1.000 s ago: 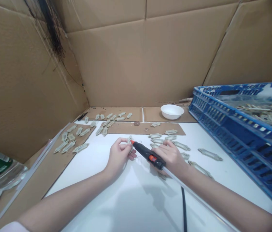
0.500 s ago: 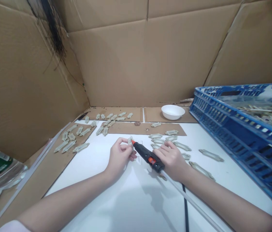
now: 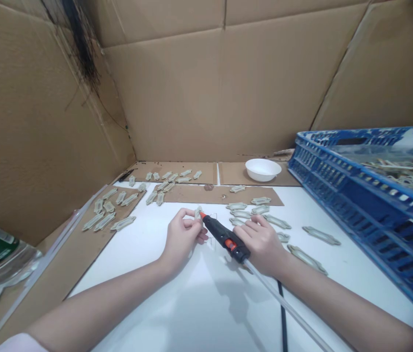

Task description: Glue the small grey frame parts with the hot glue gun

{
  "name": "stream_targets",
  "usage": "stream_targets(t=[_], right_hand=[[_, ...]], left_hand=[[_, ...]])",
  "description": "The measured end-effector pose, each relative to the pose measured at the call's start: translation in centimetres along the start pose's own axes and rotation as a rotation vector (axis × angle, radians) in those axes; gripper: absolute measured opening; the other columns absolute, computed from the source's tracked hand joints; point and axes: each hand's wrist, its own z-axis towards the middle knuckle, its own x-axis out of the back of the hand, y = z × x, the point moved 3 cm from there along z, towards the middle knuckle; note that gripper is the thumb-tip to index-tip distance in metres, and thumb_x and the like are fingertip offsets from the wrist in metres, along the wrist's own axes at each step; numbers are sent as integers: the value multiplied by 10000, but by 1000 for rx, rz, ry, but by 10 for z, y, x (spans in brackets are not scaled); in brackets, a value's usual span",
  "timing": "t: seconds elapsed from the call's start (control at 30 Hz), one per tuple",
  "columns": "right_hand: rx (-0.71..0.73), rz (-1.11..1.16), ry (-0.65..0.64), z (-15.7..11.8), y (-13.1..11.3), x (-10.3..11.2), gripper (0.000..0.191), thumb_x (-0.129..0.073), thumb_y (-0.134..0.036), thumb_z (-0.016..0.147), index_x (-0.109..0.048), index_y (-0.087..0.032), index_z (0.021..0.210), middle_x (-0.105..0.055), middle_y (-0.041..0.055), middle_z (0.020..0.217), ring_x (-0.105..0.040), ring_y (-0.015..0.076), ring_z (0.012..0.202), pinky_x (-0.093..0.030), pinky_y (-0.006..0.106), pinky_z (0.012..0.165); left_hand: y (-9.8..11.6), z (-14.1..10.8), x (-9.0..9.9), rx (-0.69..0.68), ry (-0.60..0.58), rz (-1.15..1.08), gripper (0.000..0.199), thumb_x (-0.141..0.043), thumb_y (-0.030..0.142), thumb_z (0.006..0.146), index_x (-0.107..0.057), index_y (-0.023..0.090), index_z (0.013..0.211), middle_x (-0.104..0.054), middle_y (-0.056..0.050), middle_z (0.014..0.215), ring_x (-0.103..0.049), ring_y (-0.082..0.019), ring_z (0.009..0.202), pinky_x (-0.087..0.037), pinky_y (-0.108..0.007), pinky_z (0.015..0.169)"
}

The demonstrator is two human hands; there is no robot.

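Observation:
Between thumb and fingers, my left hand (image 3: pixel 184 234) pinches a small pale frame-shaped piece (image 3: pixel 198 212), held above the white table. My right hand (image 3: pixel 261 242) is wrapped round the handle of a black glue gun (image 3: pixel 224 237) with an orange nozzle and trigger. The nozzle tip is at the pale piece, touching it or very close. A long translucent glue stick (image 3: pixel 287 303) trails from the gun's rear toward the lower right. More pale frame pieces (image 3: pixel 239 214) lie just beyond my right hand, and my fingers partly cover some of them.
A blue plastic crate (image 3: pixel 338 195) with many pale pieces stands on the right. A white bowl (image 3: pixel 263 169) is at the back. Several finished-looking pieces (image 3: pixel 109 208) lie on cardboard at left. A black cord (image 3: pixel 282 318) runs below my right wrist. Cardboard walls (image 3: pixel 206 98) enclose the table.

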Motion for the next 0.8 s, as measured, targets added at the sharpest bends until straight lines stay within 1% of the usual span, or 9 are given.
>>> stream_targets(t=[0.27, 0.4, 0.47, 0.53, 0.6, 0.7, 0.77, 0.8], right_hand=[[-14, -24, 5, 0, 0, -1, 280, -324, -161, 803, -494, -161, 581, -467, 19, 469, -397, 140, 468, -296, 289, 605], [-23, 11, -17, -1, 2, -2, 272, -316, -142, 801, -501, -156, 602, -476, 15, 469, -401, 136, 461, -290, 285, 601], [-26, 39, -30, -1, 3, -3, 249, -331, -158, 795, -506, -155, 618, -485, 16, 475, -405, 135, 461, -285, 285, 591], [-20, 82, -53, -3, 4, -5, 214, -360, -183, 786, -516, -152, 644, -493, 15, 484, -410, 133, 465, -283, 284, 585], [-13, 148, -68, -5, 6, -7, 174, -387, -193, 776, -532, -148, 692, -496, 7, 497, -414, 128, 473, -285, 283, 587], [-13, 278, -58, -7, 7, -9, 147, -432, -233, 770, -546, -147, 803, -521, -1, 536, -428, 122, 493, -302, 287, 602], [-44, 377, -62, -7, 9, -9, 153, -466, -279, 765, -540, -156, 822, -532, -8, 555, -429, 114, 496, -321, 290, 613], [-80, 425, -74, -7, 10, -10, 141, -473, -294, 767, -531, -166, 782, -524, -15, 550, -421, 108, 488, -331, 292, 619]], left_hand=[[1, 0, 0, 24, 20, 17, 227, -590, 302, 669, -429, 182, 774, -600, 7, 525, -577, -139, 453, -462, -250, 486], [1, 0, 2, -10, 20, 69, 208, -567, 322, 703, -438, 182, 788, -593, 11, 534, -567, -132, 457, -436, -232, 483], [4, -1, 3, -60, 36, 99, 214, -562, 345, 717, -446, 184, 797, -587, 19, 535, -546, -116, 456, -412, -217, 488], [9, -1, 5, -143, 71, 136, 204, -544, 352, 740, -455, 187, 821, -599, 18, 574, -541, -107, 500, -399, -209, 524], [14, 0, 8, -224, 121, 149, 178, -515, 341, 769, -455, 189, 839, -616, 8, 638, -558, -114, 598, -399, -215, 597], [16, 4, 13, -295, 213, 126, 141, -483, 326, 791, -462, 187, 809, -624, -12, 769, -556, -128, 747, -387, -232, 706], [14, 9, 17, -311, 271, 157, 149, -492, 327, 783, -496, 180, 761, -602, -9, 787, -527, -127, 745, -374, -229, 703], [11, 11, 19, -308, 292, 182, 159, -503, 332, 774, -518, 177, 742, -587, -2, 764, -509, -123, 714, -368, -225, 681]])
